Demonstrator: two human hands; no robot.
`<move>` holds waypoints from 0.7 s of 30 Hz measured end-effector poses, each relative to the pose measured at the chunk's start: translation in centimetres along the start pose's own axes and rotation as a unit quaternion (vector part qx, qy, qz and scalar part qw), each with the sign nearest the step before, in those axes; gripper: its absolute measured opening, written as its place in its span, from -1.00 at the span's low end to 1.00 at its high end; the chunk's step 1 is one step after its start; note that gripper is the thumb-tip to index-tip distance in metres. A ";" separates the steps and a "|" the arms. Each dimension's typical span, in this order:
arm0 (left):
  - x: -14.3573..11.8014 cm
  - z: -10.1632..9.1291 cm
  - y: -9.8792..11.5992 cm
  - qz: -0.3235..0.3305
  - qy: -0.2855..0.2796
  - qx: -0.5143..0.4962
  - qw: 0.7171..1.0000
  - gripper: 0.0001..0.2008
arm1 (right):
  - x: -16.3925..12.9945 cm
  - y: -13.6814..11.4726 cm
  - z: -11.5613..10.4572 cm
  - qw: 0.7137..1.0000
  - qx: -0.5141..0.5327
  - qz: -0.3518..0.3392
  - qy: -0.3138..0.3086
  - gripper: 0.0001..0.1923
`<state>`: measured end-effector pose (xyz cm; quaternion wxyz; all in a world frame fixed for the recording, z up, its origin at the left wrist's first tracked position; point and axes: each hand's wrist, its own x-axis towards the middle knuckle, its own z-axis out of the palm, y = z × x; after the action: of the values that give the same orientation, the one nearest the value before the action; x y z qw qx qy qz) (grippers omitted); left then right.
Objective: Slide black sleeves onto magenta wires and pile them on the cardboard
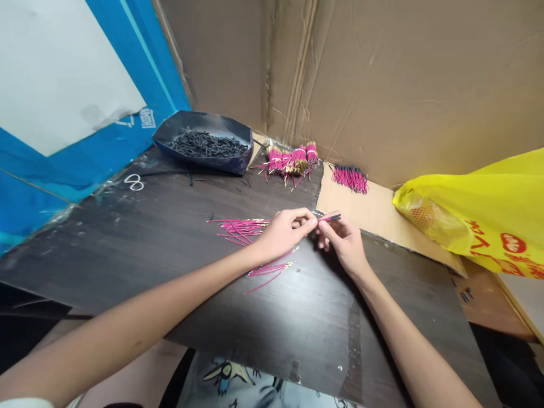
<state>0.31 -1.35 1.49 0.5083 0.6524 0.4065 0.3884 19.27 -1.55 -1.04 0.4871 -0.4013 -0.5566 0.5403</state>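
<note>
Stretching away from the viewer, a dark wood-grain counter [127, 249] ends at creased brown cardboard walls [382, 85], with a blue panel [25, 187] bearing a white sheet on the far left. A yellow plastic bag [480, 209] with red printing, too distorted to read, lies at the right. At the far left a dark tray [170, 127] holds a heap of short black tubes [204, 144]; small scissors [135, 182] lie near it. Bundles of pink wires [293, 160] sit at the far edge, another bunch [351, 178] on a cardboard sheet [374, 212]. Loose pink wires [240, 228] lie just left of the hands. The left hand [283, 233] and right hand [346, 241] meet at mid-counter, both pinching one pink wire with a black sleeve [330, 217].
</note>
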 end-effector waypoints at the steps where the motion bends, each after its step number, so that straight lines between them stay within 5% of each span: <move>1: -0.1 0.1 0.0 -0.004 -0.003 -0.003 1.000 -0.71 | -0.1 0.0 0.0 1.000 0.001 0.001 0.014 -0.64; 6: -0.4 0.2 -0.1 -0.028 -0.019 -0.006 0.999 -0.72 | 0.0 0.1 0.1 0.998 0.017 0.010 0.060 -0.64; 14: -0.5 0.8 -0.6 -0.026 -0.031 0.014 0.999 -0.70 | -0.4 -0.5 -0.1 0.998 -0.046 0.041 0.016 -0.57; 21: -0.6 0.9 -1.0 0.022 0.035 0.140 0.989 -0.71 | 4.5 -3.4 -6.7 0.956 -0.258 0.016 0.138 -0.57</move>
<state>0.78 -2.06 0.27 0.3890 0.7121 0.4594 0.3613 25.19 3.94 2.41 0.4305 -0.5930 -0.5975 0.3256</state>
